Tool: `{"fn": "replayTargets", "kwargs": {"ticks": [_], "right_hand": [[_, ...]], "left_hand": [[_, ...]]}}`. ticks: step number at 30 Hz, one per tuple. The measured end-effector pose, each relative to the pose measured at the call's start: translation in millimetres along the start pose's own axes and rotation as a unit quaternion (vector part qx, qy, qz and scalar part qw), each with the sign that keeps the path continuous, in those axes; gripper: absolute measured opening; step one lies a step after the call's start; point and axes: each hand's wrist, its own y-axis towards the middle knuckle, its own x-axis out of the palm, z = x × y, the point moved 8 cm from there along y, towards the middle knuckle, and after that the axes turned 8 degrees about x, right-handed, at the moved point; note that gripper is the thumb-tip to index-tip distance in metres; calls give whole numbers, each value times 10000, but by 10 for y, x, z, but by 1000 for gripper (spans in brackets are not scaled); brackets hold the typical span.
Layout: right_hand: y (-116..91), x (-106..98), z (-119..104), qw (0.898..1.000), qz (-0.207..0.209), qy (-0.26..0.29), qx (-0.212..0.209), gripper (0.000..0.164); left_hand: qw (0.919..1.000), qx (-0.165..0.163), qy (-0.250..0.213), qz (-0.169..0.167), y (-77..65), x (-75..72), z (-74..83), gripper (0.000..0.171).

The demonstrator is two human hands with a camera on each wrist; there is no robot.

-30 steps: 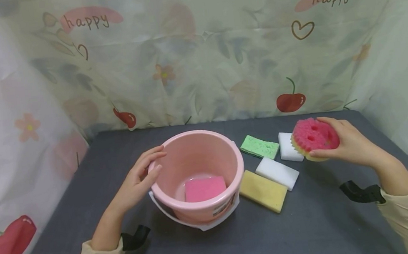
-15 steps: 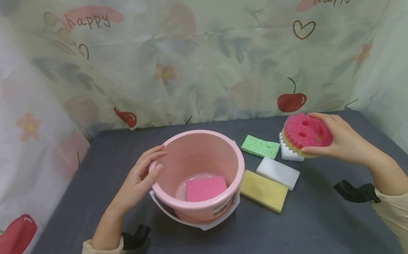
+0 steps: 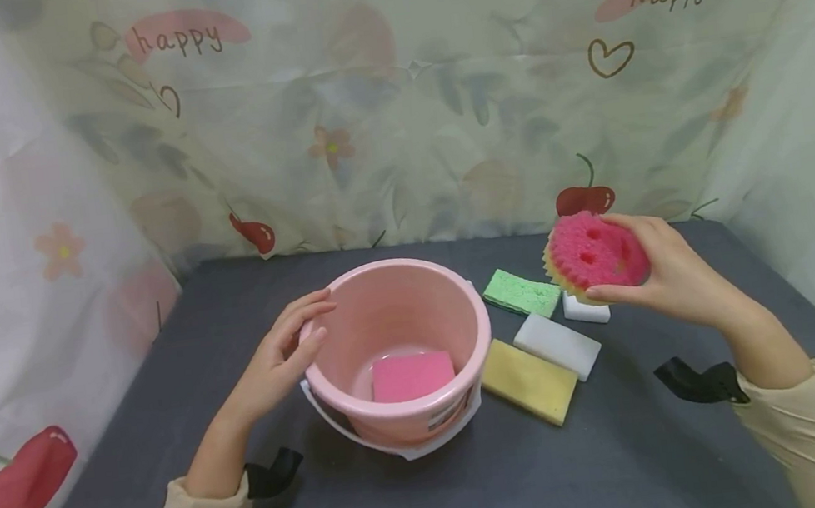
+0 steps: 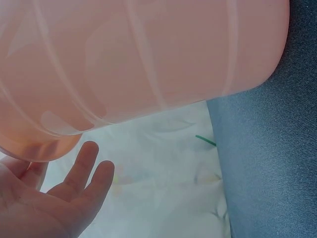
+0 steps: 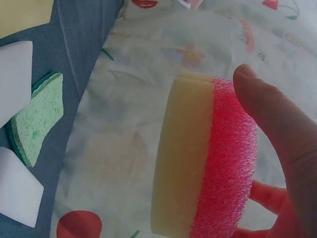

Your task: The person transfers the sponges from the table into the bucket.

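Note:
My right hand (image 3: 668,262) holds a round two-layer sponge (image 3: 596,253) by its edge, raised above the table. The sponge is pink on one side and pale yellow on the other, with holes like eyes. In the right wrist view the sponge (image 5: 203,153) shows edge-on, with the thumb against its pink side. At the left, my left hand (image 3: 279,356) grips the rim of a pink bucket (image 3: 401,297). In the left wrist view, two fingers (image 4: 81,163) lie outside the bucket wall (image 4: 148,54). A flat pink sponge (image 3: 412,377) lies inside the bucket.
Right of the bucket lie a green sponge (image 3: 522,293), a yellow sponge (image 3: 530,381) and a white block (image 3: 558,345). A second white block (image 3: 586,309) is partly hidden behind the round sponge. The bucket's white handle (image 3: 409,455) hangs down in front. Patterned cloth (image 3: 407,120) encloses the dark table (image 3: 480,497).
My right hand has moved left and slightly up with the round sponge, which now covers part of the farther white block. The left hand stays at the bucket rim.

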Motion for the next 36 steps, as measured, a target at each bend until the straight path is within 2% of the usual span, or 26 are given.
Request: {"fn": "replayTargets", "kwargs": {"ticks": [23,31,36], "right_hand": [[-22,-16,-405,9975,262,403,-511,86],[-42,-21,-578,9932,387,555,-946,87],[-55,-16,-656,9917,460,596,-1045,87]], "left_hand": [[10000,19,-10,2,0,-1,6,36],[10000,14,55,2,-1,-5,3,36],[10000,18,60,-3,-2,-5,-4,36]]}}
